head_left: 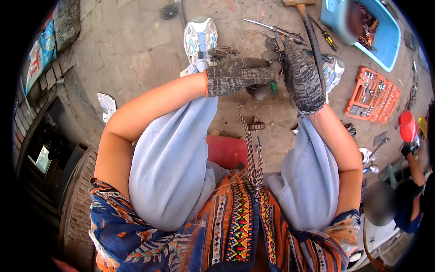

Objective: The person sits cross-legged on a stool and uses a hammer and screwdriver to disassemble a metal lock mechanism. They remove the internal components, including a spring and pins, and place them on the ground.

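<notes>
The left gloved hand (pixel 253 72) and right gloved hand (pixel 302 75) are meeting at a dark, jumbled part (pixel 271 55) between the shoes (pixel 200 38); the gloves are covering so much that I can't tell whether either is gripping. Working it well probably means bracing it steady with one hand while the other is applying force. Beyond, a blue tub (pixel 386 51) is holding tangled, coppery strands (pixel 369 34), and an orange case (pixel 357 89) is lying open, cradling sockets (pixel 389 97).
</notes>
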A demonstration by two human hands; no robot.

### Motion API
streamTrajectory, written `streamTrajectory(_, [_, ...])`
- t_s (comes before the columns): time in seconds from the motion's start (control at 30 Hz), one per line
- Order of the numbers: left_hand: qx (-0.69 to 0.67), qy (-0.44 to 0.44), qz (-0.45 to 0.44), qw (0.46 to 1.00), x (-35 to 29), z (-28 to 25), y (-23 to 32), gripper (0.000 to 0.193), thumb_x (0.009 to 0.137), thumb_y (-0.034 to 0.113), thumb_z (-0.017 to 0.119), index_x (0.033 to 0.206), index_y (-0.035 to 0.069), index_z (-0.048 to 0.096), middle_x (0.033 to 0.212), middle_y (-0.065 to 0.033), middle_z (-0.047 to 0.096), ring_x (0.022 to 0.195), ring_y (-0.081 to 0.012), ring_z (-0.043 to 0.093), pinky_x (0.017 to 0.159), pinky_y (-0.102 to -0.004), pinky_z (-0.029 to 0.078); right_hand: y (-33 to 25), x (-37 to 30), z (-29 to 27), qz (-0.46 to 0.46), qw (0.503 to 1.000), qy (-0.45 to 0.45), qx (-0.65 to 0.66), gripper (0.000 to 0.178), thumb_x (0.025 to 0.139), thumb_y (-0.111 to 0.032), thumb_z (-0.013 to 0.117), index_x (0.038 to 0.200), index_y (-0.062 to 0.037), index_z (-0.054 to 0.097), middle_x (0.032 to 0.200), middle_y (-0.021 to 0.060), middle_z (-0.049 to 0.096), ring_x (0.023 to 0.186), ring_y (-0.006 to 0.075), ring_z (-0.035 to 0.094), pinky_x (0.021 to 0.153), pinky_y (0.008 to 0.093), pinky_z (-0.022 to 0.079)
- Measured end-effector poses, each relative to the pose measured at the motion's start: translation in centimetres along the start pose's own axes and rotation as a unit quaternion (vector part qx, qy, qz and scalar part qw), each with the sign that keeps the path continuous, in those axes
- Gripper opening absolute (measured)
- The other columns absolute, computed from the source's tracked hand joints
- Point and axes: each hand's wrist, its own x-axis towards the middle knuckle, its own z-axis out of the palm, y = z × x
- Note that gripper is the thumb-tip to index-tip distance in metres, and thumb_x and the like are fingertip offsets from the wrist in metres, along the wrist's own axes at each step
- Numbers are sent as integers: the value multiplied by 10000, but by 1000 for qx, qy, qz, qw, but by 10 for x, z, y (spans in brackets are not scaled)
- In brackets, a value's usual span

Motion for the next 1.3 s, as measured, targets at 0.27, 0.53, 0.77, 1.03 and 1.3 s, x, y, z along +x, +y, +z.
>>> streamTrajectory(0.27, [332, -1, -141, 933, 20, -20, 7, 279, 862, 286, 551, 1047, 99, 643, 985, -100, 651, 877, -283, 620, 758, -362, 495, 52, 18, -10, 171, 979, -12, 113, 303, 904, -311, 524, 1032, -51, 615, 949, 101, 656, 808, 225, 636, 736, 331, 504])
streamTrajectory(0.53, [490, 3, -82, 868, 21, -39, -24, 307, 875, 301, 486, 1125, 179, 615, 1015, -72, 647, 883, -264, 623, 752, -395, 493, 59, 19, -6, 133, 919, -138, -344, 353, 827, -374, 581, 942, -43, 631, 896, 174, 634, 856, 323, 607, 781, 408, 470])
streamTrajectory(0.77, [420, -55, -120, 898, 19, -43, -97, 338, 890, 320, 460, 1193, 214, 565, 1122, -61, 613, 956, -265, 605, 812, -382, 486, 68, 18, -4, -41, 916, -6, -398, 242, 804, -276, 613, 943, -78, 619, 968, 158, 618, 899, 324, 584, 814, 410, 453])
streamTrajectory(1.03, [439, 62, -88, 892, 14, -60, -139, 294, 877, 325, 489, 1118, 210, 614, 1018, -80, 643, 884, -274, 616, 773, -382, 491, 88, 21, -72, 153, 947, 164, -230, 399, 828, -296, 639, 1119, -36, 553, 819, 73, 616, 746, 189, 590, 662, 310, 475])
streamTrajectory(1.3, [396, 23, -172, 902, 46, -51, -139, 309, 888, 362, 475, 1101, 177, 602, 979, -78, 651, 856, -296, 618, 755, -410, 488, 94, 40, -99, 327, 846, -110, 407, 352, 922, -381, 493, 937, -46, 601, 557, -23, 513, 385, 51, 372, 364, 179, 287])
